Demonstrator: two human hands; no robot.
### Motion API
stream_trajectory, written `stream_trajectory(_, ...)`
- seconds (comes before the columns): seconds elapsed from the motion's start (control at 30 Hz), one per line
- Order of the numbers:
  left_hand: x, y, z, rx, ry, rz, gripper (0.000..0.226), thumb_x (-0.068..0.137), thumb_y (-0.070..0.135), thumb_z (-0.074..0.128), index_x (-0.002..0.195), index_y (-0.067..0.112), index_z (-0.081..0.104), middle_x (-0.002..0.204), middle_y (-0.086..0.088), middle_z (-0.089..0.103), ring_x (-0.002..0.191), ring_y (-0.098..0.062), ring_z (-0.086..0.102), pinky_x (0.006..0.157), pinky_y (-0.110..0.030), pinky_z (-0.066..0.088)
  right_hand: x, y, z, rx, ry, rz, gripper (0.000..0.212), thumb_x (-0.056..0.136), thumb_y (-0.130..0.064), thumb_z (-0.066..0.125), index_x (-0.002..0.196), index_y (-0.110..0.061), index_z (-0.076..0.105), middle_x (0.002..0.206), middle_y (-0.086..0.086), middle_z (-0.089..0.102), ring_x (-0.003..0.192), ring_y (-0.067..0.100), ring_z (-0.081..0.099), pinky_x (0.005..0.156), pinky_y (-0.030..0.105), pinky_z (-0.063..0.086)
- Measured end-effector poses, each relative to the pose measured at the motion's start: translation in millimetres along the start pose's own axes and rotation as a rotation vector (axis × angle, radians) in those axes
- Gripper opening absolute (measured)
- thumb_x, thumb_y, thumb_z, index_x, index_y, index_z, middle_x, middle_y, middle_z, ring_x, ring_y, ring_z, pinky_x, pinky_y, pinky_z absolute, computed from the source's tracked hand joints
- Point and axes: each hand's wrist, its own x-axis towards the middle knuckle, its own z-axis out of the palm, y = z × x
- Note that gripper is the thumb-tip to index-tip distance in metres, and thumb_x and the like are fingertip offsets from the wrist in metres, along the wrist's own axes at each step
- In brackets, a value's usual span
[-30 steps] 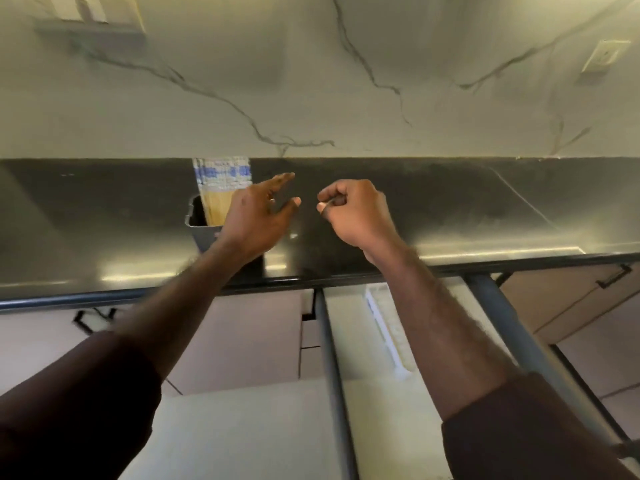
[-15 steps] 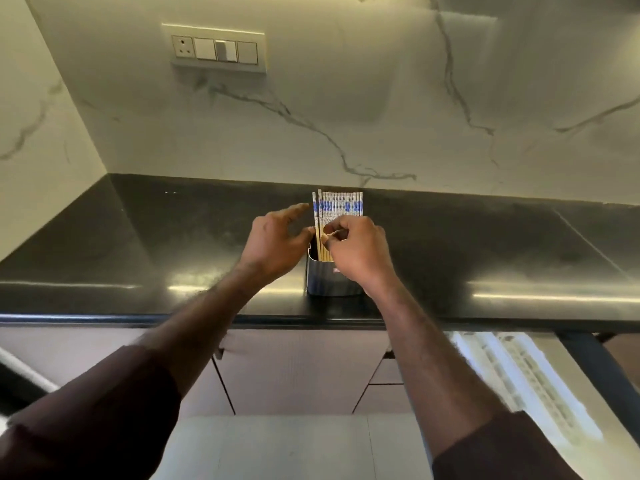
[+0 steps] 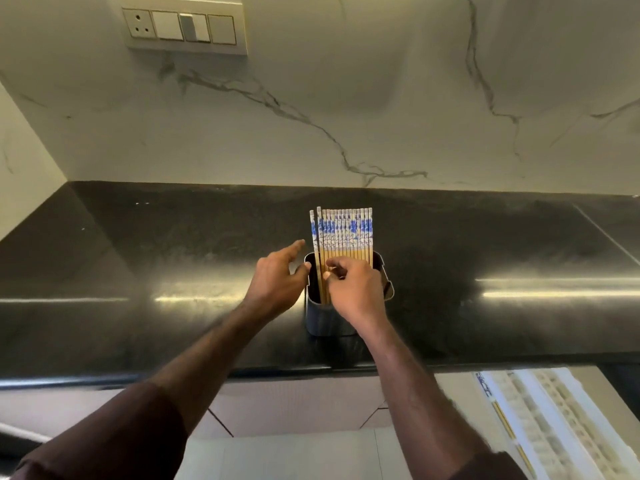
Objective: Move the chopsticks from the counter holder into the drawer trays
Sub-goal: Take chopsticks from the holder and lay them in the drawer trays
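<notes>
A dark metal holder (image 3: 320,317) stands on the black counter (image 3: 138,271) near its front edge. Several chopsticks (image 3: 346,233) with blue-and-white tops and tan shafts stand upright in it in a tight row. My right hand (image 3: 356,289) is over the holder's mouth, fingertips pinching one chopstick (image 3: 318,258) at the row's left end, raised slightly above the rest. My left hand (image 3: 277,275) rests against the holder's left rim, fingers spread, holding nothing. At the lower right, white drawer trays (image 3: 561,417) show, with one chopstick (image 3: 502,417) lying in them.
A marble wall (image 3: 346,116) rises behind the counter, with a switch and socket plate (image 3: 183,27) at upper left. Cabinet fronts (image 3: 294,410) sit below the counter edge. A pale side wall (image 3: 24,161) closes off the left corner.
Both hands have come to the holder from mid-air. My right hand closed on a chopstick at the row's left end and lifted it a little; my left hand settled at the holder's rim.
</notes>
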Motion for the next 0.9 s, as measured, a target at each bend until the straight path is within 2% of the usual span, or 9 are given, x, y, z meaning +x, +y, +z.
stream_trajectory(0.13, 35, -5, 9, -0.049, 0.006, -0.034, 0.057, 0.093, 0.023, 0.062, 0.145, 0.015, 0.040, 0.147, -0.004, 0.047, 0.135, -0.019, 0.044, 0.105, -0.034, 0.039, 25, 5, 4, -0.012, -0.009, 0.011, 0.036, 0.094, -0.017, 0.062, 0.129, -0.022, 0.061, 0.120, -0.002, 0.068, 0.103, 0.011, 0.063, 0.082, 0.021, 0.048)
stream_trajectory(0.27, 54, -8, 15, -0.123, 0.008, -0.046, 0.047, 0.092, 0.021, 0.063, 0.137, 0.015, 0.052, 0.138, -0.002, 0.057, 0.129, -0.015, 0.050, 0.098, -0.029, 0.042, 41, 7, 10, 0.006, -0.028, 0.042, 0.037, 0.093, -0.016, 0.062, 0.130, -0.024, 0.061, 0.120, -0.003, 0.068, 0.104, 0.011, 0.063, 0.089, 0.027, 0.052)
stream_trajectory(0.37, 63, -10, 18, -0.200, -0.023, -0.037, 0.038, 0.091, 0.019, 0.064, 0.129, 0.019, 0.060, 0.130, 0.003, 0.063, 0.120, -0.004, 0.054, 0.094, -0.024, 0.044, 46, 10, 14, 0.024, -0.023, 0.034, 0.036, 0.094, -0.015, 0.061, 0.129, -0.025, 0.061, 0.122, -0.004, 0.066, 0.107, 0.010, 0.061, 0.089, 0.024, 0.049)
stream_trajectory(0.47, 69, -14, 21, -0.277, -0.036, -0.067, 0.030, 0.091, 0.018, 0.064, 0.120, 0.022, 0.067, 0.118, 0.008, 0.070, 0.110, -0.002, 0.062, 0.094, -0.027, 0.050, 49, 11, 16, 0.028, -0.018, 0.034, 0.036, 0.095, -0.015, 0.060, 0.129, -0.024, 0.061, 0.123, -0.004, 0.066, 0.111, 0.010, 0.060, 0.094, 0.028, 0.050)
stream_trajectory(0.57, 74, -18, 24, -0.394, -0.057, -0.112, 0.019, 0.090, 0.017, 0.065, 0.103, 0.029, 0.073, 0.096, 0.014, 0.076, 0.092, 0.000, 0.070, 0.081, -0.023, 0.056, 49, 12, 17, 0.053, -0.039, 0.024, 0.034, 0.095, -0.014, 0.059, 0.127, -0.024, 0.062, 0.122, -0.005, 0.066, 0.110, 0.008, 0.060, 0.093, 0.025, 0.048)
stream_trajectory(0.67, 77, -19, 23, -0.441, -0.030, -0.128, 0.016, 0.088, 0.019, 0.069, 0.083, 0.034, 0.073, 0.084, 0.016, 0.076, 0.083, 0.000, 0.072, 0.067, -0.012, 0.052, 51, 13, 17, 0.060, -0.059, 0.020, 0.031, 0.095, -0.014, 0.059, 0.123, -0.023, 0.065, 0.117, -0.005, 0.069, 0.105, 0.008, 0.062, 0.089, 0.021, 0.048)
stream_trajectory(0.9, 78, -21, 18, -0.616, -0.033, -0.221, 0.003, 0.082, 0.016, 0.075, 0.083, 0.017, 0.077, 0.081, 0.002, 0.077, 0.074, -0.003, 0.071, 0.062, -0.011, 0.050, 54, 13, 17, 0.063, -0.056, 0.022, 0.021, 0.091, -0.018, 0.066, 0.111, -0.022, 0.070, 0.102, -0.008, 0.070, 0.087, 0.000, 0.057, 0.067, 0.008, 0.039)
